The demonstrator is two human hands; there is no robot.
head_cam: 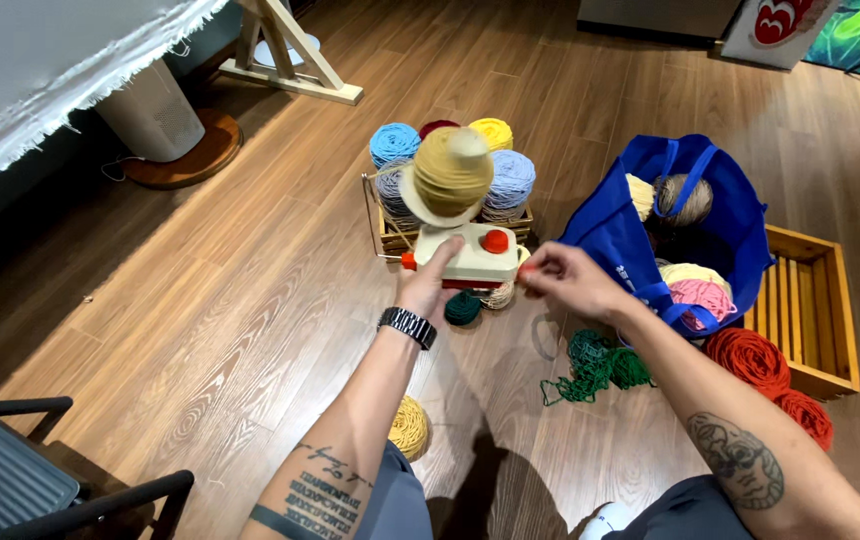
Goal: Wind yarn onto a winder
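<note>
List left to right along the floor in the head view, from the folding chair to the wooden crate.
Black chair → mustard yarn ball → dark green yarn ball → loose green yarn tangle → orange yarn cakes → wooden crate.

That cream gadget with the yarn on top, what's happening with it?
A person sits on the wooden floor at a cream yarn winder that carries a mustard cake of yarn. The left hand rests on the winder's body, and the right hand is pinched at its right side, where the crank seems to be. Behind the winder stands a small crate of yarn balls, and to the right a blue bag holds more yarn. A green tangle lies on the floor nearby.
</note>
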